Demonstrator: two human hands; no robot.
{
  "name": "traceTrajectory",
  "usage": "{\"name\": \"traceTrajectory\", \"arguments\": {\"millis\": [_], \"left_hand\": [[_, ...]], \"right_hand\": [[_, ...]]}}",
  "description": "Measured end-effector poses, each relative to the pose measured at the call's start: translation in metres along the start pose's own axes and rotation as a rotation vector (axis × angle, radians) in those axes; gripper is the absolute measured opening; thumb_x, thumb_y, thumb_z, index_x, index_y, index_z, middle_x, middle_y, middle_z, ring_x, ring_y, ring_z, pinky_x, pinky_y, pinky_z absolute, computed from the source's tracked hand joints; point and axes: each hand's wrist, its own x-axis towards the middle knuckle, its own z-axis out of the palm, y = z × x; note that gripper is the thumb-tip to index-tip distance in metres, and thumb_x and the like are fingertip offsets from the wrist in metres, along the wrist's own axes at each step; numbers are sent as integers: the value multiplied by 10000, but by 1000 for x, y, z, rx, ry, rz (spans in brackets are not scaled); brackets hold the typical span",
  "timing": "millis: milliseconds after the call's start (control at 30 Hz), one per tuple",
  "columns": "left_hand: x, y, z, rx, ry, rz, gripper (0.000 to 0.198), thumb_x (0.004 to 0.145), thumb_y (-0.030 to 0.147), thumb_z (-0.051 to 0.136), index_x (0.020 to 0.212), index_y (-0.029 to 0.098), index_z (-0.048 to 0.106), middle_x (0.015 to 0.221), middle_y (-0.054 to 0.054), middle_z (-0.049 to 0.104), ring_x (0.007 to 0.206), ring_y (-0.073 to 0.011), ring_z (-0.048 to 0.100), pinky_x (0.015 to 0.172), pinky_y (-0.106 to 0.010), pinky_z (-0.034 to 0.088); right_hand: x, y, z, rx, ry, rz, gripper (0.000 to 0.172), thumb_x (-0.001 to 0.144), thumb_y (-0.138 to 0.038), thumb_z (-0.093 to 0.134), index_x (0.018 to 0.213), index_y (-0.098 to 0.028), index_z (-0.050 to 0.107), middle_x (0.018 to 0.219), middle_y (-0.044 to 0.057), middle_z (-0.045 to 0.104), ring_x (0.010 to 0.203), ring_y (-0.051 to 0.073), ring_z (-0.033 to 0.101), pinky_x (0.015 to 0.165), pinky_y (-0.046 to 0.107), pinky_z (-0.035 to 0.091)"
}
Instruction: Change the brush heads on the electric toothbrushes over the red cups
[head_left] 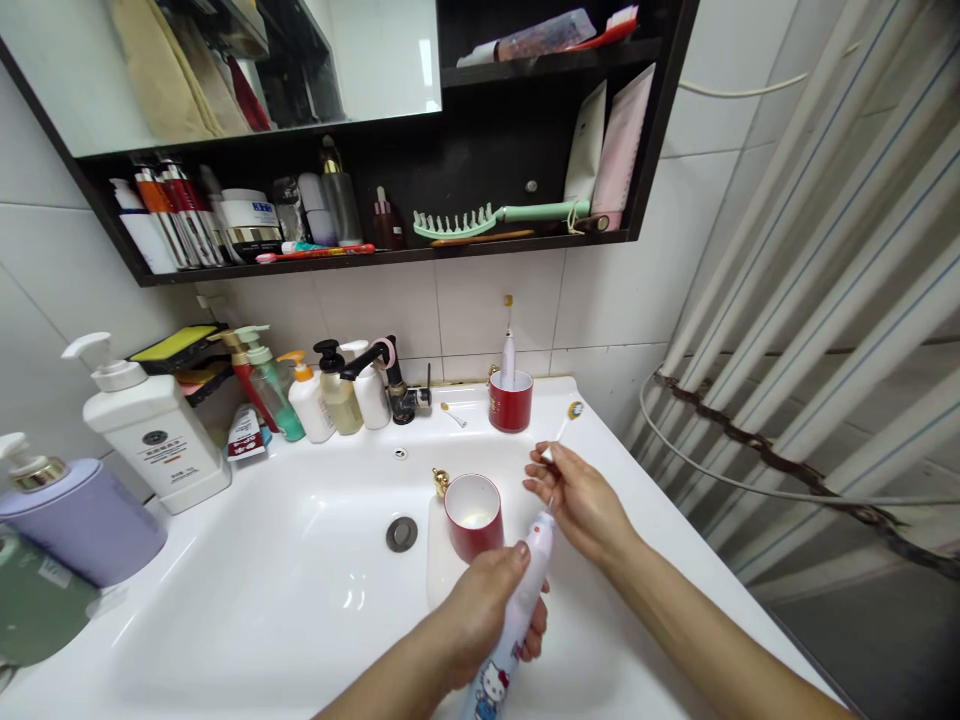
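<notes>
My left hand is wrapped round the body of a white and pink electric toothbrush with a cartoon cat print, thumb near its top. My right hand pinches the thin brush neck, whose small round head points up and to the right over the basin edge. A red cup with a white inside stands on the basin just left of my hands. A second red cup at the back holds another electric toothbrush.
A black tap stands behind the drain. Several pump bottles crowd the left rim, with a large white one and a purple one. The dark wall shelf holds cosmetics and a green comb. White pipes run at the right.
</notes>
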Motion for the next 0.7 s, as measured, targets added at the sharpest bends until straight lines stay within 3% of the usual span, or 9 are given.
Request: {"name": "traceTrajectory", "arguments": {"millis": [100, 233, 333, 467, 700], "left_hand": [[1, 3, -2, -88, 50, 36, 406, 637, 523, 319, 674, 129, 410, 447, 21, 432, 329, -59, 371, 384, -203, 233], [7, 13, -12, -279, 165, 94, 371, 646, 503, 333, 679, 140, 405, 460, 36, 406, 346, -44, 349, 390, -189, 214], [11, 18, -19, -308, 210, 104, 366, 648, 493, 342, 672, 135, 417, 458, 33, 405, 352, -46, 352, 391, -187, 214], [13, 21, -22, -296, 234, 108, 363, 655, 489, 329, 657, 137, 414, 452, 29, 413, 340, -50, 356, 384, -190, 207], [12, 22, -25, -322, 222, 115, 417, 636, 537, 303, 677, 136, 408, 454, 17, 436, 344, -57, 372, 393, -197, 218]], "right_hand": [[19, 3, -2, -374, -1, -39, 193, 735, -289, 315, 795, -167, 452, 617, -21, 432, 508, 47, 457, 523, 193, 428], [59, 19, 21, -652, -58, -7, 173, 715, -231, 385, 824, -124, 465, 570, -14, 459, 462, 65, 458, 451, 215, 422], [95, 30, 45, -879, -41, 2, 206, 733, -240, 389, 880, -114, 457, 706, 19, 517, 563, 85, 498, 511, 248, 429], [133, 37, 63, -1152, -8, 21, 239, 741, -256, 384, 940, -139, 448, 952, 51, 478, 799, 128, 482, 675, 315, 403], [153, 40, 72, -1441, -51, 6, 267, 733, -253, 399, 961, -119, 437, 971, 69, 468, 826, 144, 476, 694, 331, 395]]}}
